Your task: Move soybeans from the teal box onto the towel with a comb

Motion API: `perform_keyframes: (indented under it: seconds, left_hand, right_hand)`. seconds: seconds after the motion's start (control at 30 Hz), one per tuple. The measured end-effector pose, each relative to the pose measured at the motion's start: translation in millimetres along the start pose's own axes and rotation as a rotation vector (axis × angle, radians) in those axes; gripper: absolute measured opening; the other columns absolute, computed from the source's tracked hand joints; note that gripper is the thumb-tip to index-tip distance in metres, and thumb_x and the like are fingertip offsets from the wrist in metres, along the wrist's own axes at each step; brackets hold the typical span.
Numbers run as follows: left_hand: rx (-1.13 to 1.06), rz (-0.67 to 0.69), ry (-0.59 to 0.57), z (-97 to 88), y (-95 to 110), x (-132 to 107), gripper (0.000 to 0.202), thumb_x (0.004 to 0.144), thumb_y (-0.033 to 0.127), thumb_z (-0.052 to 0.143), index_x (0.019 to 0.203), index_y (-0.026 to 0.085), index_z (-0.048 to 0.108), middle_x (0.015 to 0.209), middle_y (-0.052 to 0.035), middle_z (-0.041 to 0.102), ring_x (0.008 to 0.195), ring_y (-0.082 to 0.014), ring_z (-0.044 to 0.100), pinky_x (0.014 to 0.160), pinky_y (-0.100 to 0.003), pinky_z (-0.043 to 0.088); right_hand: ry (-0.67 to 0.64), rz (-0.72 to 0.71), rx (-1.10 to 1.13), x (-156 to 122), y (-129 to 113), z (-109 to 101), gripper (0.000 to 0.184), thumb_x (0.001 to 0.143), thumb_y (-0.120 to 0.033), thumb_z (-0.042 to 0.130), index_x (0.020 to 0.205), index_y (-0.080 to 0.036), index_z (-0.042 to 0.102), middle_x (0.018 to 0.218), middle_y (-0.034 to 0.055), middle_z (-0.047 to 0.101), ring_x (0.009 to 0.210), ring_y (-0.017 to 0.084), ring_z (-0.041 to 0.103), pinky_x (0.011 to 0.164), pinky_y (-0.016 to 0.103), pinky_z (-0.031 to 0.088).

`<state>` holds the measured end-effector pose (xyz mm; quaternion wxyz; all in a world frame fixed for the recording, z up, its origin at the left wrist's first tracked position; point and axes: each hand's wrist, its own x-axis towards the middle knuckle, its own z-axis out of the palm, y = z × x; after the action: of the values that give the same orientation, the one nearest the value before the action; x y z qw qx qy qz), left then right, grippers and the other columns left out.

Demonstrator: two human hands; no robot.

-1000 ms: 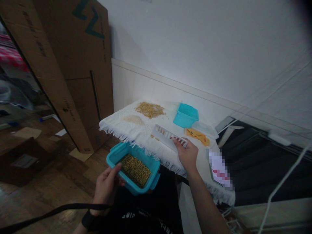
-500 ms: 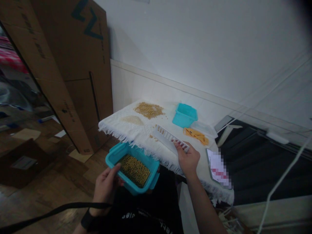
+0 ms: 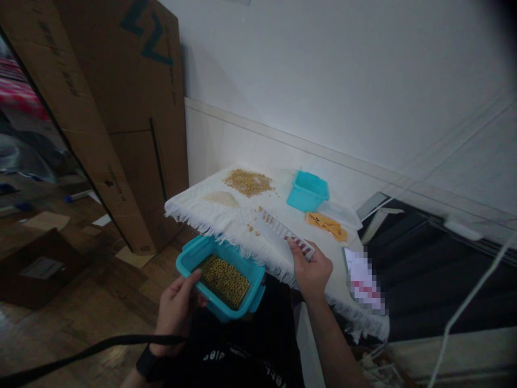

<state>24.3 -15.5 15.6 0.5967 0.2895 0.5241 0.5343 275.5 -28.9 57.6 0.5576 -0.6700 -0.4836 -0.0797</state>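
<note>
My left hand (image 3: 177, 304) grips the near left rim of a turquoise plastic container (image 3: 255, 280), thumb over the edge. Inside it lies a layer of small yellow-green beans (image 3: 226, 280). The container is just below the fringed front edge of a white cloth (image 3: 278, 199) spread over a table. My right hand (image 3: 313, 269) is closed around the near end of a white slotted plastic tray (image 3: 278, 229), which it holds over the cloth. A few loose beans (image 3: 253, 230) lie beside the tray's left side.
On the cloth are a heap of tan beans (image 3: 248, 182), a pale grain pile (image 3: 222, 199), a second turquoise container (image 3: 309, 191), a clear lid (image 3: 341, 213) and an orange cloth (image 3: 326, 225). A blurred-out sheet (image 3: 363, 280) lies right. A tall cardboard box (image 3: 133, 134) stands left.
The white slotted tray is tilted slightly differently in my right hand, and more loose beans show beside it. My left hand keeps its hold on the container. The view has shifted slightly.
</note>
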Motion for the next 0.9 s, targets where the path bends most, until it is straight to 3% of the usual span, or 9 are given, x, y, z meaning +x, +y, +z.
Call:
perform_keyframes:
  seconds: [0.47,0.67,0.9]
  left_hand:
    - [-0.089,-0.006,-0.013,-2.0,-10.5,11.5,0.036,0.060,0.042,0.081,0.049,0.020,0.055,0.037,0.0057,0.050,0.034,-0.0098,0.047,0.036,-0.021,0.036]
    - [-0.103,0.014,-0.006,-3.3,-10.8,17.6,0.035,0.058,0.042,0.083,0.052,0.017,0.059,0.041,0.0029,0.056,0.036,-0.0103,0.050,0.038,-0.021,0.040]
    - [-0.099,0.008,0.010,-6.7,-6.5,18.2,0.033,0.060,0.041,0.082,0.055,0.018,0.059,0.041,0.0048,0.055,0.038,-0.0101,0.050,0.039,-0.021,0.042]
  right_hand:
    - [-0.040,-0.034,0.041,-10.2,-6.5,-0.8,0.034,0.084,-0.048,0.065,0.082,-0.016,0.077,0.067,0.0033,0.075,0.056,0.016,0.067,0.055,0.023,0.051]
    - [-0.092,-0.062,0.059,-7.5,-13.5,5.6,0.032,0.085,-0.047,0.065,0.082,-0.017,0.077,0.065,0.0024,0.074,0.052,0.016,0.065,0.052,0.023,0.050]
    - [-0.170,-0.186,0.093,-16.7,-22.1,3.2,0.024,0.086,-0.040,0.066,0.082,-0.020,0.078,0.069,0.0019,0.076,0.055,0.015,0.068,0.055,0.022,0.051]
